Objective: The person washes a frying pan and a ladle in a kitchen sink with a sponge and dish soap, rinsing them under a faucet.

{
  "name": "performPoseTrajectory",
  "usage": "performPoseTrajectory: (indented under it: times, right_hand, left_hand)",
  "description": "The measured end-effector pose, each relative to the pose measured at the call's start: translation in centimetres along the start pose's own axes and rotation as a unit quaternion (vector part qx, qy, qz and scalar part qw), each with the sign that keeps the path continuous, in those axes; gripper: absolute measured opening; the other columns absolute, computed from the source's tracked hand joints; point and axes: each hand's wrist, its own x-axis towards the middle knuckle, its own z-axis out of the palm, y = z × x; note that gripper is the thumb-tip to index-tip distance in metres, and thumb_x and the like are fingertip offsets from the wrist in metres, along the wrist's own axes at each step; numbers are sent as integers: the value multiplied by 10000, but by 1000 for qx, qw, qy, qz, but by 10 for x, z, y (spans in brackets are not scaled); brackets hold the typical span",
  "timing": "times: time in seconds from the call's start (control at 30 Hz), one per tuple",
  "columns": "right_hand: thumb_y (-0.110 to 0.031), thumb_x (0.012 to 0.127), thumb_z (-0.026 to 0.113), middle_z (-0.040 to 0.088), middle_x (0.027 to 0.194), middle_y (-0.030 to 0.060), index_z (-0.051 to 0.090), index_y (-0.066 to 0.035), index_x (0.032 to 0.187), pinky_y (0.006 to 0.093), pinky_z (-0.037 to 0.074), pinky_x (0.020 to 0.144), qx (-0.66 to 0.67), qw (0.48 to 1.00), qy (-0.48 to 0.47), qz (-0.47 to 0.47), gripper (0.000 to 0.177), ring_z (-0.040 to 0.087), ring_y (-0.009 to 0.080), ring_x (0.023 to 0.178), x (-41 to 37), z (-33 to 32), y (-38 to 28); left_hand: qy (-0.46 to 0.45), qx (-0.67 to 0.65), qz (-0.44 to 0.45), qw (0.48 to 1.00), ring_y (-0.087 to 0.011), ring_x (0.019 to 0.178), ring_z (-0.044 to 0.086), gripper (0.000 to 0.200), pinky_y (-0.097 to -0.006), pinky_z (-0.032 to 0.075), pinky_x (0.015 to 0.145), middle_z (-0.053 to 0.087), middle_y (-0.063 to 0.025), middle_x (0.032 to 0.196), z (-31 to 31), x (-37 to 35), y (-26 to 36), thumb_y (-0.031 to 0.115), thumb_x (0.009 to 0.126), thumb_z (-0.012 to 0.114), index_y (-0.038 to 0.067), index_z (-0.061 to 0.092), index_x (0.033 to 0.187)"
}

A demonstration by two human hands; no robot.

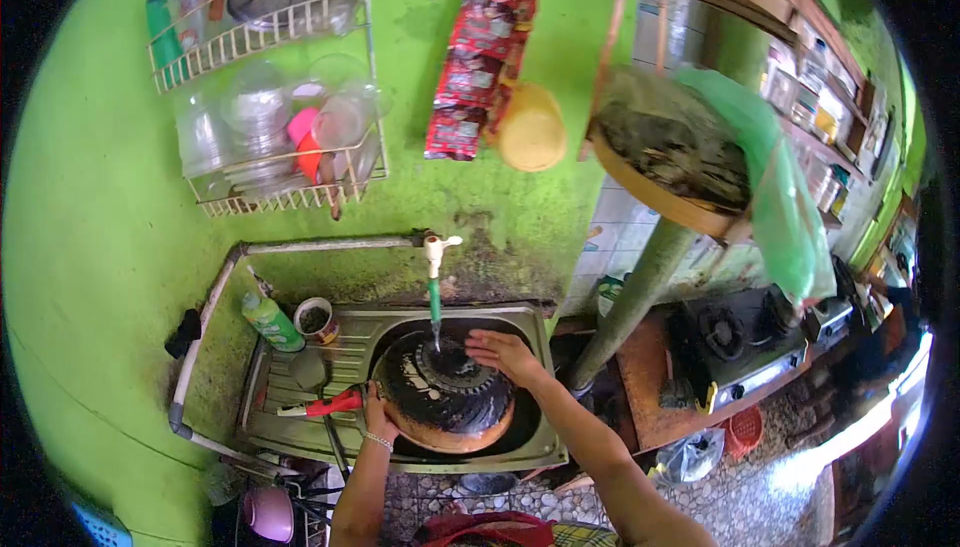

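Note:
A large round pan (450, 397) with a blackened, patchy underside faces up in the sink (545, 412). Water runs onto it from the tap (434, 257) through a green hose piece. My left hand (378, 417) is closed on the pan's left edge, its fingers partly hidden, beside a red handle (335, 404). Above the pan's right side, my right hand (502, 355) is spread with nothing visible in it.
A green bottle (270, 322) and a small tub (316, 321) stand on the drainboard's left. Dish racks (290, 187) hang above. A grey pipe (640, 292) slants right of the sink, before a gas stove (735, 342).

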Motion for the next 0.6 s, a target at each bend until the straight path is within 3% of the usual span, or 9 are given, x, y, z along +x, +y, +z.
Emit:
performPoseTrajectory:
  times: [0.03,0.07,0.13,0.17,0.27,0.3,0.37,0.47,0.6]
  right_hand:
    - [-51,820,388,474,1049,164,389,35,1092,281,418,786,135,989,-48,35,285,478,233,978,20,4,2]
    - [-51,820,388,474,1049,164,389,35,1092,281,418,786,135,989,-50,45,285,478,233,978,37,9,6]
    - [-27,810,383,436,1081,210,337,69,1115,313,389,854,190,965,-39,176,324,449,284,1006,69,17,11]
    - [-10,800,389,403,1109,225,285,83,1140,328,345,911,230,947,-98,202,368,416,296,1040,82,15,21]
    - [13,796,371,347,1158,232,240,91,1156,320,331,925,247,921,-94,286,391,363,301,1090,95,22,26]
    - [13,796,371,347,1158,232,240,91,1156,320,331,925,244,919,-94,296,391,363,301,1090,97,25,29]
    - [25,792,360,291,1195,246,196,104,1169,314,321,932,220,939,-147,221,419,311,305,1126,99,32,31]
    - [67,761,345,260,1208,267,174,128,1170,334,274,960,266,917,-165,248,447,283,320,1140,89,55,21]
    - [82,724,340,222,1225,270,152,135,1174,362,235,978,319,923,-99,190,490,241,338,1156,84,60,13]
  left_hand:
    - [-30,22,33,999,-261,929,491,458,-405,373,826,525,-98,1011,4,-3,1,452,788,399,74,471,1036]
    - [-23,15,34,999,-261,929,491,458,-405,373,826,525,-98,1011,7,-8,1,452,788,399,74,471,1036]
    - [17,32,40,999,-250,895,509,427,-397,396,797,543,-96,973,17,-15,5,430,799,393,68,489,1005]
    - [-2,8,12,1000,-249,886,509,399,-399,398,791,542,-94,971,12,-10,7,404,807,395,65,494,992]
    - [10,-22,10,1000,-246,873,512,377,-396,405,781,543,-94,966,4,-5,8,378,810,406,61,493,994]
    - [16,-31,12,999,-246,873,512,377,-396,405,781,543,-94,966,2,-4,7,378,810,406,61,493,994]
    - [26,-31,26,999,-240,873,510,358,-392,408,773,538,-91,974,3,-1,7,359,807,423,62,494,993]
    - [28,-44,10,999,-231,887,504,350,-381,411,772,529,-87,990,7,-6,12,350,807,431,65,488,1002]
    - [96,1,26,995,-228,900,499,365,-365,406,781,524,-88,996,22,-15,18,359,799,439,61,483,1006]
